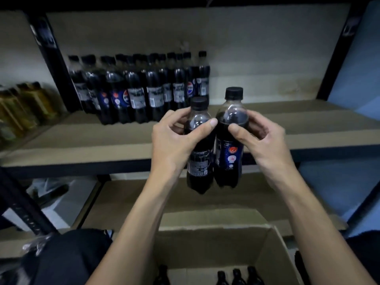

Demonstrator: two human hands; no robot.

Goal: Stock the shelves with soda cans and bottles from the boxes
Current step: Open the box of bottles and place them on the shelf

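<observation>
Sitting nearest at the bottom edge, an open cardboard box [273,249] holds a few dark bottle tops [236,277] along its near side, one set apart to the left of the other three. Above the box, both forearms reach forward. The left hand [174,140] grips a cola bottle [200,161] at its shoulder, thumb laid across the front and fingers curled round the far side. The right hand [265,140] grips a second cola bottle [229,155] the same way, thumb on the front and fingers wrapped round its right side. The two bottles hang in the air side by side, close enough to touch or nearly so, roughly upright with black caps on, the right one a little higher. They are in front of the near edge of the shelf board [92,145], not resting on it. Below and behind them runs a lower shelf [127,200]. Farther back on the upper board, to the left, a tight group of matching cola bottles [135,93] stands upright against the wall. At the far left, on a neighbouring shelf, stand amber-coloured bottles [22,108], blurred.
</observation>
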